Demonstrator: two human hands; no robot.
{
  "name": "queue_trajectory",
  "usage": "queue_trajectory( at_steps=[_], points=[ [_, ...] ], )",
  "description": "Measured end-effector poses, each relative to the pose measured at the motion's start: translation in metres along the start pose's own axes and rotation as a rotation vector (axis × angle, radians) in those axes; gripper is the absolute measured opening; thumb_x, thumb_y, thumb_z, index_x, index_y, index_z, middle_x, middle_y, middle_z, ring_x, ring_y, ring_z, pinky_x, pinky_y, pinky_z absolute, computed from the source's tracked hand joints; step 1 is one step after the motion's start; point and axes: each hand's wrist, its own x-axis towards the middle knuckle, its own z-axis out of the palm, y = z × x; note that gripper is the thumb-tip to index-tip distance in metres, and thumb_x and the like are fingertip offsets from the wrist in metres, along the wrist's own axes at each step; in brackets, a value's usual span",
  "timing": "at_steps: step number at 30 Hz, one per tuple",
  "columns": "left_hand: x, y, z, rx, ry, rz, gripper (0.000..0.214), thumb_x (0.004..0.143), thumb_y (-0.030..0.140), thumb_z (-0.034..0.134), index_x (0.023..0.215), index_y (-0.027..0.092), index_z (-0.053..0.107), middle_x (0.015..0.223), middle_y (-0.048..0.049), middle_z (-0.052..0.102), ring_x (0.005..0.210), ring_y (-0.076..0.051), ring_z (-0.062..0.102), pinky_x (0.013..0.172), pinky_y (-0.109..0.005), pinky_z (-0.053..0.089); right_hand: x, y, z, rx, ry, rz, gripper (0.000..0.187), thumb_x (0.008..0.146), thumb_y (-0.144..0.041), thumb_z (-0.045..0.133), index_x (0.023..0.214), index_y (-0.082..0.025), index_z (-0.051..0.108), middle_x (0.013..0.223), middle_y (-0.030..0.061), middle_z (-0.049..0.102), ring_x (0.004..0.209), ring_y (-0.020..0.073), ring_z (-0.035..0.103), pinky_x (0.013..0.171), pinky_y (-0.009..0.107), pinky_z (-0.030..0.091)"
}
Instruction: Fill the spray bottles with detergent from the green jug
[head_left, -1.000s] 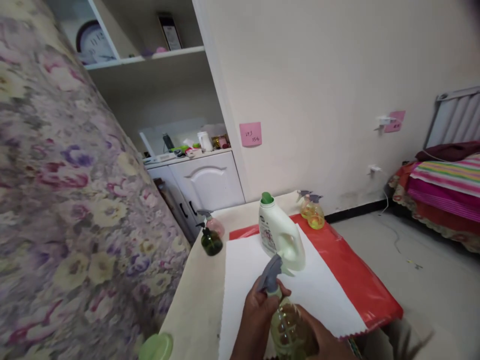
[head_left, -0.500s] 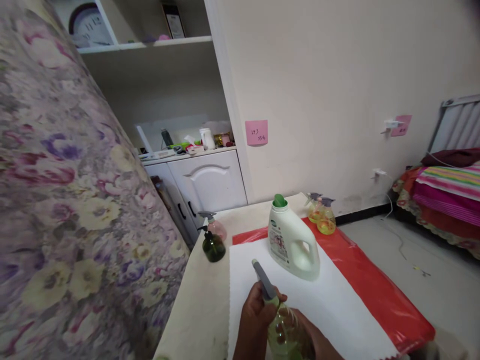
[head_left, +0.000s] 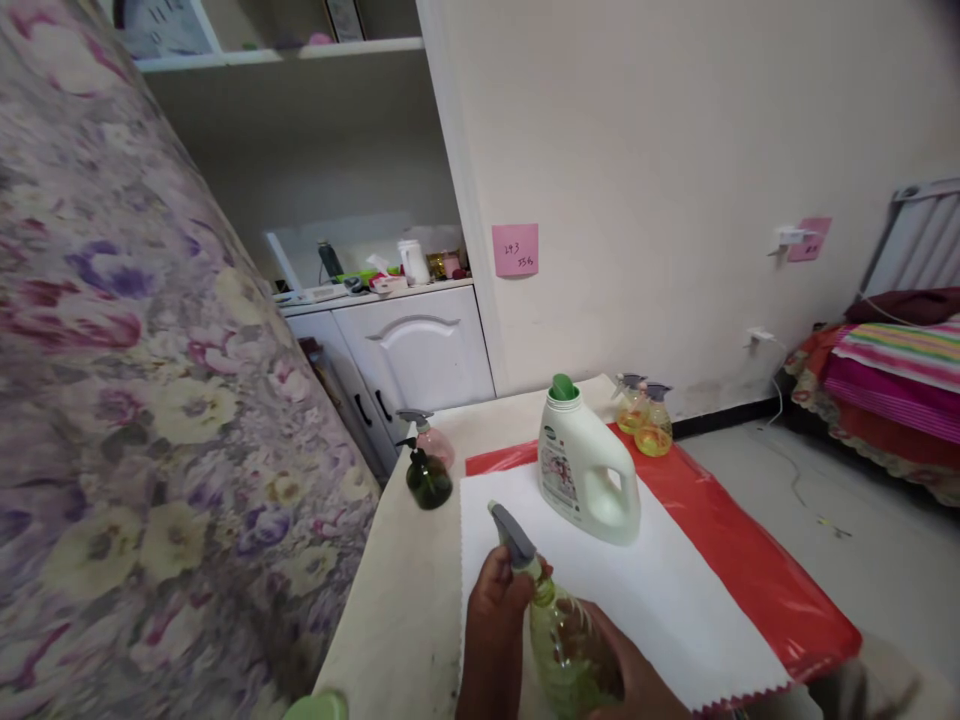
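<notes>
A spray bottle [head_left: 559, 640] with a clear yellow-green body and a grey trigger head is tilted to the left at the front of the table. My left hand [head_left: 501, 590] is closed round the neck, just beneath the trigger head. Against the bottle's right side, my right hand [head_left: 626, 660] grips the body; some of its fingers are hidden behind it. Beyond my hands a large pale green jug [head_left: 589, 475] stands upright on a white sheet [head_left: 645, 580]. Something green sits in the jug's open mouth.
At the table's left stand a dark green pump bottle [head_left: 429, 482] and a pink spray bottle [head_left: 436, 442]. Two yellow spray bottles [head_left: 654, 432] stand back right on red plastic [head_left: 735, 545]. A green round item [head_left: 319, 706] lies at the near left edge. A floral curtain [head_left: 150, 400] hangs left.
The spray bottle and both hands have shifted slightly left and up in view. More of the green round item shows at the bottom edge. The jug stands where it was.
</notes>
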Motion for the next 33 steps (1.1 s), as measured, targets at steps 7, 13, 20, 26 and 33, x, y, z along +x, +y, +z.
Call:
queue_trajectory(
  at_steps=[7,13,20,26,33],
  points=[
    [0.000,0.017,-0.010,-0.201,0.026,0.093,0.030,0.079,0.032,0.070,0.106,0.019,0.067,0.104,-0.0066,0.068,0.089,-0.015,0.064,0.085,-0.026,0.051,-0.005,0.002,-0.004,-0.027,0.020,0.036,0.100,0.046,-0.040,0.087,0.135,-0.024,0.044,0.129,0.0116,0.056,0.121,0.0347,0.050,0.104,0.046,0.035],
    [0.010,0.029,-0.024,-0.367,0.054,0.174,0.032,0.079,0.025,0.071,0.110,0.019,0.068,0.104,-0.0069,0.068,0.081,-0.014,0.065,0.080,-0.026,0.056,-0.011,0.018,-0.015,-0.090,0.078,0.075,0.103,0.044,-0.038,0.087,0.136,-0.024,0.042,0.128,0.0109,0.057,0.120,0.0344,0.051,0.104,0.046,0.035],
    [0.023,0.033,-0.040,-0.498,0.150,0.170,0.022,0.086,0.015,0.059,0.105,0.015,0.069,0.099,-0.0078,0.072,0.080,-0.014,0.068,0.076,-0.025,0.058,-0.017,0.024,-0.023,-0.062,0.076,0.042,0.098,0.051,-0.032,0.085,0.136,-0.022,0.039,0.129,0.0122,0.055,0.119,0.0311,0.052,0.102,0.043,0.038],
    [0.028,0.034,-0.043,-0.533,0.201,0.176,0.030,0.093,0.008,0.039,0.103,0.009,0.068,0.099,-0.0111,0.073,0.073,-0.012,0.068,0.066,-0.022,0.058,-0.018,0.026,-0.024,-0.111,0.084,0.053,0.099,0.051,-0.024,0.083,0.138,-0.024,0.037,0.132,0.0110,0.054,0.123,0.0314,0.050,0.105,0.043,0.036],
    [0.037,0.040,-0.058,-0.614,0.191,0.148,0.031,0.092,0.008,0.037,0.100,0.007,0.066,0.090,-0.0127,0.073,0.067,-0.013,0.067,0.061,-0.022,0.057,-0.023,0.027,-0.033,-0.135,0.126,0.052,0.098,0.053,-0.033,0.084,0.137,-0.023,0.037,0.131,0.0123,0.054,0.121,0.0325,0.051,0.105,0.045,0.036]
  ],
)
